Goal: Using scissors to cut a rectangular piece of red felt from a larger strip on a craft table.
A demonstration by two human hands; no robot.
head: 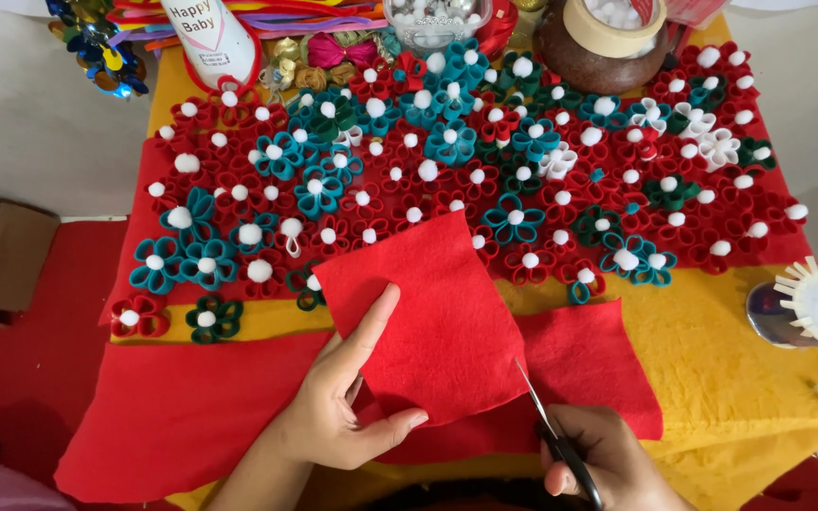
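A worktop [750, 378] draped in yellow cloth carries rows of red, teal, green and white felt flowers [447, 142] toward twelve o'clock, with a brown pot [598, 57] behind them. At six o'clock lies a square of red felt [428, 312], tilted, resting on a larger red sheet [172, 407]. The left hand [343, 397] reaches up from seven o'clock, its grip clamped on the square's lower-left edge, thumb underneath and fingers flat on top. The right hand [608, 464], at five o'clock, grips black-handled scissors [546, 426], blades meeting the square's lower edge.
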